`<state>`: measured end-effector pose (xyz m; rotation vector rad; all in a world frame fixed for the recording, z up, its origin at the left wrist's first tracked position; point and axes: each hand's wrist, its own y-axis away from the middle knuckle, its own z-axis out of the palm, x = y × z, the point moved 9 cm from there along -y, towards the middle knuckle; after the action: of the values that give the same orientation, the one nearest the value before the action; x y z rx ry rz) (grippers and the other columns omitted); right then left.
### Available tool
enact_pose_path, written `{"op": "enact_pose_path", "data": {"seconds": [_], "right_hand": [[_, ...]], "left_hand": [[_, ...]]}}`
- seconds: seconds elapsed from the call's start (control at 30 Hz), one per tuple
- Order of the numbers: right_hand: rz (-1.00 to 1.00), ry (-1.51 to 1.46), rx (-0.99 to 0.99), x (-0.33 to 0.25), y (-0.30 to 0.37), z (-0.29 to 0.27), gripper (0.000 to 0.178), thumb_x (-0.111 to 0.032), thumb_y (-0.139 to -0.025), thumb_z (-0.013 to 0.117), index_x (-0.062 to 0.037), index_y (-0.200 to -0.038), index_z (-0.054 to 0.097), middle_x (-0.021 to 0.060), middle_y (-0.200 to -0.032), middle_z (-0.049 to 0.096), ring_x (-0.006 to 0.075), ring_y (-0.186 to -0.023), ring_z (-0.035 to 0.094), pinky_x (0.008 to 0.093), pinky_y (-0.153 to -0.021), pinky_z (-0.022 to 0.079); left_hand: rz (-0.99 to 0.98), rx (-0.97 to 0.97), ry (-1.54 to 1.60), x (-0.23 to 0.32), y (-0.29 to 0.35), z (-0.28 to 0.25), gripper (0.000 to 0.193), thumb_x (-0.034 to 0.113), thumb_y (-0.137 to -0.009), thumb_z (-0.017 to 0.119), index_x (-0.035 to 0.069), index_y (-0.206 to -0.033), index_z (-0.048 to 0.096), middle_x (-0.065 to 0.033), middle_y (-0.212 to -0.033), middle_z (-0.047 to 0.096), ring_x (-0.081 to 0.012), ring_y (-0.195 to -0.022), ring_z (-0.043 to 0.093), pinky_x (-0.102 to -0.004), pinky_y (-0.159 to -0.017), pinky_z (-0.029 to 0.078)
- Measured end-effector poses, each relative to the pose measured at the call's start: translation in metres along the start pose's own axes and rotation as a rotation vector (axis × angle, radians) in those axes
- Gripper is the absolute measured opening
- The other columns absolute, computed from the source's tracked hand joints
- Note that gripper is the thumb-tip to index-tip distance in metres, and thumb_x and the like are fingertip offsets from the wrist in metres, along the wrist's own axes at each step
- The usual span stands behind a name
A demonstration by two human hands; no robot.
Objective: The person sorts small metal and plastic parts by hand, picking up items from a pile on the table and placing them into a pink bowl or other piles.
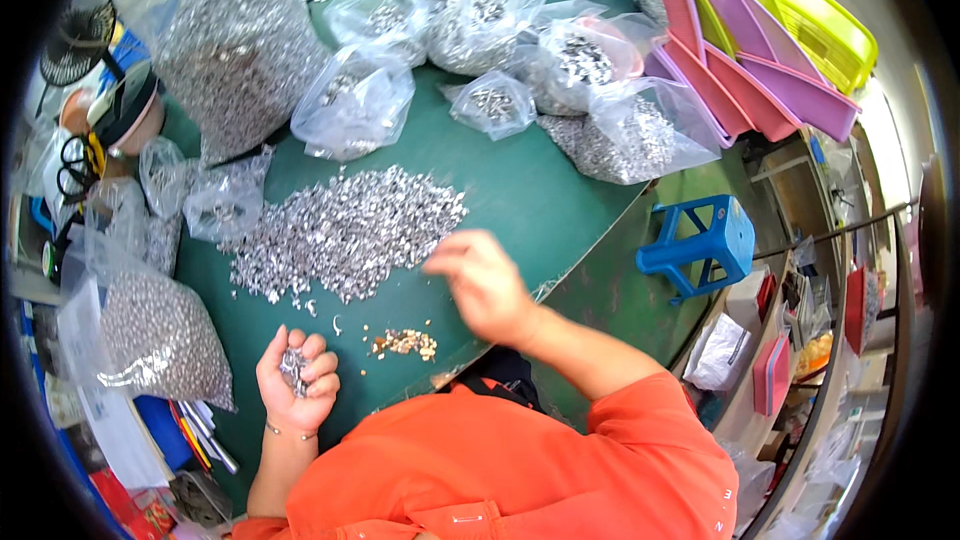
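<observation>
My left hand (314,398) is palm up near the table's front edge, its fingers curled round a handful of small silvery metal pieces (293,370). At the right edge of a broad heap of similar metal pieces (345,230), my right hand (486,287) hovers with its fingers bent together. Whether anything is between those fingertips is too blurred to see. Between the hands and closer to me lies a small group of gold and brown pieces (405,343). A few stray silvery bits are scattered below the heap.
Clear plastic bags of metal parts (240,60) line the back of the green table (520,200). Another full bag (165,330) stands at the left, near scissors (80,165). Stacked coloured baskets (760,50) are at the back right. A blue stool (700,245) stands beyond the table's edge.
</observation>
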<state>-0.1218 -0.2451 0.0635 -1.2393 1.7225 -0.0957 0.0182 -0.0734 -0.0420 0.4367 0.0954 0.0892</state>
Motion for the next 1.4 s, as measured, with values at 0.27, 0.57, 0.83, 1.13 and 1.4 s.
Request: {"op": "enact_pose_path", "data": {"seconds": [0.27, 0.57, 0.83, 1.13, 1.4], "right_hand": [[0.154, 0.432, 0.711, 0.095, -0.105, -0.301, 0.027, -0.005, -0.073, 0.062, 0.0015, -0.099, 0.063, 0.0120, -0.092, 0.063, 0.0215, -0.083, 0.061, 0.0326, -0.078, 0.048], [1.260, 0.736, 0.071, 0.308, -0.095, -0.333, 0.045, -0.026, -0.073, 0.069, 0.0073, -0.103, 0.064, 0.0222, -0.103, 0.065, 0.0269, -0.096, 0.063, 0.0348, -0.085, 0.047], [1.237, -0.316, 0.631, 0.413, -0.047, -0.310, 0.022, -0.006, -0.087, 0.049, 0.0094, -0.101, 0.059, 0.0221, -0.083, 0.064, 0.0298, -0.062, 0.065, 0.0371, -0.047, 0.052], [0.891, -0.139, 0.676, 0.244, -0.079, -0.397, 0.024, -0.013, -0.087, 0.048, 0.0083, -0.089, 0.059, 0.0159, -0.075, 0.065, 0.0167, -0.050, 0.061, 0.0233, -0.037, 0.044], [0.797, -0.048, -0.072, 0.077, -0.072, -0.259, 0.026, -0.017, -0.082, 0.056, 0.0008, -0.099, 0.064, 0.0066, -0.075, 0.066, 0.0104, -0.049, 0.059, 0.0225, -0.038, 0.045]], "left_hand": [[-0.015, 0.033, -0.033, -0.006, -0.009, 0.014, 0.029, 0.032, -0.095, 0.043, 0.010, -0.082, 0.056, -0.0048, -0.077, 0.048, -0.0148, -0.059, 0.041, -0.0262, -0.046, 0.033], [-0.006, 0.135, -0.051, -0.018, -0.026, 0.024, 0.031, 0.034, -0.095, 0.043, 0.011, -0.080, 0.058, -0.0041, -0.076, 0.050, -0.0149, -0.059, 0.042, -0.0265, -0.046, 0.033], [-0.059, 0.137, -0.123, -0.033, -0.048, 0.036, 0.027, 0.034, -0.094, 0.047, 0.012, -0.081, 0.058, -0.0016, -0.076, 0.049, -0.0122, -0.060, 0.042, -0.0241, -0.046, 0.032], [-0.064, 0.143, -0.118, -0.027, -0.049, 0.031, 0.027, 0.033, -0.094, 0.046, 0.012, -0.082, 0.057, -0.0030, -0.077, 0.050, -0.0133, -0.060, 0.041, -0.0250, -0.046, 0.032], [-0.083, 0.065, -0.099, -0.033, -0.054, 0.046, 0.027, 0.032, -0.094, 0.046, 0.011, -0.082, 0.056, -0.0038, -0.078, 0.048, -0.0136, -0.060, 0.041, -0.0248, -0.045, 0.032]]}}
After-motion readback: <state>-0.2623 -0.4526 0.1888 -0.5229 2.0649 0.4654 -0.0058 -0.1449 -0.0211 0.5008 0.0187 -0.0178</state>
